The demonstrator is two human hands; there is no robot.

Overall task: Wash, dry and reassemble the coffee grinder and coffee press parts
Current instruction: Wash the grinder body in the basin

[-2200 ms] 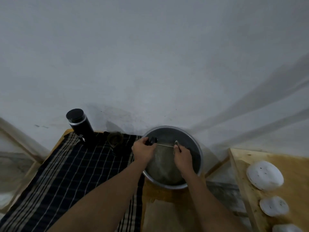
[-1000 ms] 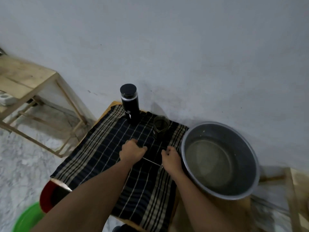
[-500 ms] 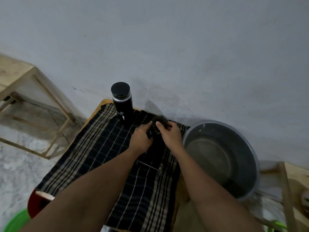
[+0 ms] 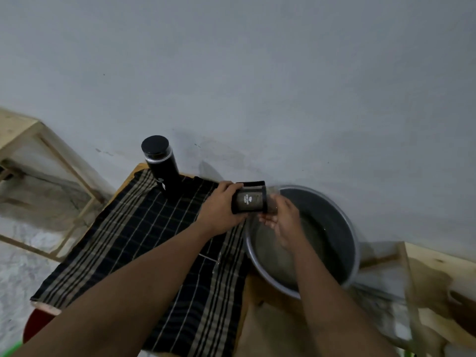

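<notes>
The coffee press glass (image 4: 249, 200), clear with a black frame and white print on its side, is held tipped on its side in the air, just above the left rim of the metal basin (image 4: 353, 243). Its open end points right, toward the basin. Its inside looks dull brown, and whether anything is in it cannot be told. The left hand (image 4: 220, 212) grips its base end, fingers curled over the top and thumb below. The right hand (image 4: 283, 217) is at the open end, over the basin, fingers loose and spread. It is blurred, so whether it touches the rim is unclear. The basin holds shallow murky water. Left of it, a dark checked cloth (image 4: 134, 228) covers the wooden table; on it stand a black grinder (image 4: 162, 166) at the back and a thin metal rod (image 4: 208, 258) lying near the left forearm.
</notes>
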